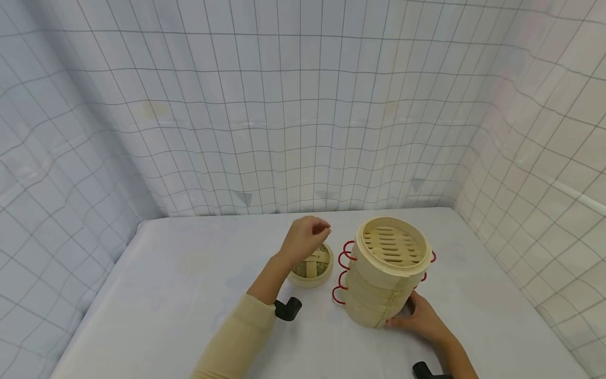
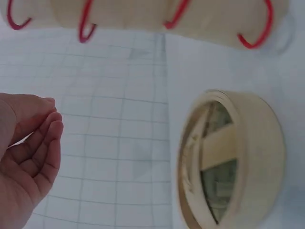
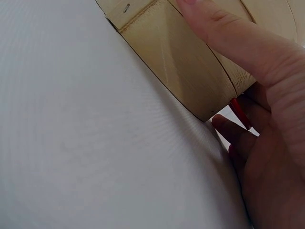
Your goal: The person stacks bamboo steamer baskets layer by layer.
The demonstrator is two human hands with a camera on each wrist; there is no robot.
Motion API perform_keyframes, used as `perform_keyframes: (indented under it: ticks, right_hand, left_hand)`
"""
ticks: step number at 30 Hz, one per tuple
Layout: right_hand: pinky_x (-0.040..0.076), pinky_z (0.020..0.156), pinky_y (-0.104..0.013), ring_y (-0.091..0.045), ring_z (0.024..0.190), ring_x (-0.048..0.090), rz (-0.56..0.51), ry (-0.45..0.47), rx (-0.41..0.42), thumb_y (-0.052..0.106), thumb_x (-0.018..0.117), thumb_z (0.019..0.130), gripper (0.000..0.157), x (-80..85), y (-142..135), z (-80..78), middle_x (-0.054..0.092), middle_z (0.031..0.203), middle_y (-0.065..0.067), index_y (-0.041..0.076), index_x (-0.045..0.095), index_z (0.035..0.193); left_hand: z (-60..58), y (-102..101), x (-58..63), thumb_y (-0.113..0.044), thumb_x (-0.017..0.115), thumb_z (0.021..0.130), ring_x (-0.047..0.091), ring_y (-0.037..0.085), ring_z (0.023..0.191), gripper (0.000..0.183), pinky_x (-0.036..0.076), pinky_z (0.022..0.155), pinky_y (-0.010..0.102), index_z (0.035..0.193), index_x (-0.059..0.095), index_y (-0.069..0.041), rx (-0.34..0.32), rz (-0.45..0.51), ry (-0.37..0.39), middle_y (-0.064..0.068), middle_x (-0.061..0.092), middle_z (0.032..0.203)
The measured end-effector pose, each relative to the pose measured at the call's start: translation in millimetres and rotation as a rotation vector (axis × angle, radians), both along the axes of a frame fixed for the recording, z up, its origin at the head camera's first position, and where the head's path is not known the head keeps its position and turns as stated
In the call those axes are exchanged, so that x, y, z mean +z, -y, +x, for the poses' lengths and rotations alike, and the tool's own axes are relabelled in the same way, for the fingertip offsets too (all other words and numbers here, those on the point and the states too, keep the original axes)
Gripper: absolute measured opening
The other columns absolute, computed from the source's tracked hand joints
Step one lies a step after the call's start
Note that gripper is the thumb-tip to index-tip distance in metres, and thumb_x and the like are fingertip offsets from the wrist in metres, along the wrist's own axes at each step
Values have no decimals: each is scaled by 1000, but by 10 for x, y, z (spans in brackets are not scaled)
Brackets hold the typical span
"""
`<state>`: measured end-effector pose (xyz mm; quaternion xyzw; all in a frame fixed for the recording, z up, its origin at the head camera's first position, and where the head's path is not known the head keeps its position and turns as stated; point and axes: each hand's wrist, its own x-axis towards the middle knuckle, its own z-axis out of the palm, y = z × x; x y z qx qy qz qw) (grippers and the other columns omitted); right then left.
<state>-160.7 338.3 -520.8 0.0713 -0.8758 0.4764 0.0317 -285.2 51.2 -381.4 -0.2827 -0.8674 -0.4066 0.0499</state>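
A stack of round bamboo steamer baskets (image 1: 376, 295), with red loop handles on its sides, stands at right on the white table. Slats show in its open top. My right hand (image 1: 423, 318) grips its base, and the right wrist view shows my thumb (image 3: 238, 40) lying along the bamboo wall. Part of my fingers is hidden behind the stack. My left hand (image 1: 305, 239) hangs in the air, loosely curled and holding nothing. Below and behind it lies a small round bamboo lid (image 1: 310, 282) with a woven top, partly covered by that hand.
White sheets with a grid pattern (image 1: 284, 105) hang around the table (image 1: 189, 273) at the back and both sides. A black wrist mount (image 1: 288, 309) juts from my left sleeve; another (image 1: 426, 371) sits by my right wrist.
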Motion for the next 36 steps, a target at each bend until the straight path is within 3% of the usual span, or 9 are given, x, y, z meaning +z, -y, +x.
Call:
perform_keyframes:
  ticks: [2,5,10,14,19,29,34,36]
  right_hand:
    - [28,91,-30,-13,112,36,-2,7,-5,33,79,51,76,-2,-5,0,48,114,8,19,42,117]
    - [27,91,-31,-15,113,36,0,-4,0,33,79,51,78,-10,-6,-2,47,115,5,17,42,118]
    - [24,91,-21,-16,115,34,4,-3,-1,34,79,51,81,-18,-6,-8,45,118,4,18,40,120]
    - [23,89,-16,-16,115,33,13,-21,18,33,78,52,81,-17,-12,-14,45,119,4,19,38,121]
    - [25,87,-14,-13,112,36,3,-23,17,33,79,51,78,-20,-11,-11,47,115,7,22,41,118]
    - [27,91,-31,-16,113,35,6,2,9,32,79,52,79,-7,-9,-1,47,116,4,19,40,119]
    - [21,90,-14,-14,116,31,-27,27,-4,32,79,51,81,5,7,4,44,120,6,22,39,121]
    - [18,88,-10,-15,117,30,-20,4,8,32,79,52,82,-8,-5,2,43,121,4,20,38,122]
  left_hand:
    - [-53,38,-161,-19,54,82,52,7,77,16,43,66,21,91,63,-9,13,-106,-120,-5,57,84]
    - [-101,105,-349,-14,56,81,51,10,74,13,42,66,22,88,64,-7,25,-239,-232,-2,55,80]
    - [-121,185,-517,-10,59,78,43,12,63,5,38,57,24,74,60,-7,19,-326,-250,-2,47,68]
    - [-128,203,-583,-9,58,78,36,11,58,18,33,53,24,61,52,-10,18,-389,-218,-3,41,62]
    - [-157,206,-679,-5,55,78,32,10,57,22,29,51,22,57,55,-10,26,-436,-220,-4,40,60]
    - [-201,203,-790,0,51,78,34,10,58,24,31,53,22,57,55,-12,26,-443,-310,-5,41,62]
    - [-198,243,-777,-4,52,80,38,11,59,21,33,53,21,61,56,-12,23,-490,-353,-3,41,65]
    - [-200,271,-716,-7,54,80,41,11,61,15,35,54,22,67,59,-12,21,-458,-378,-3,43,67]
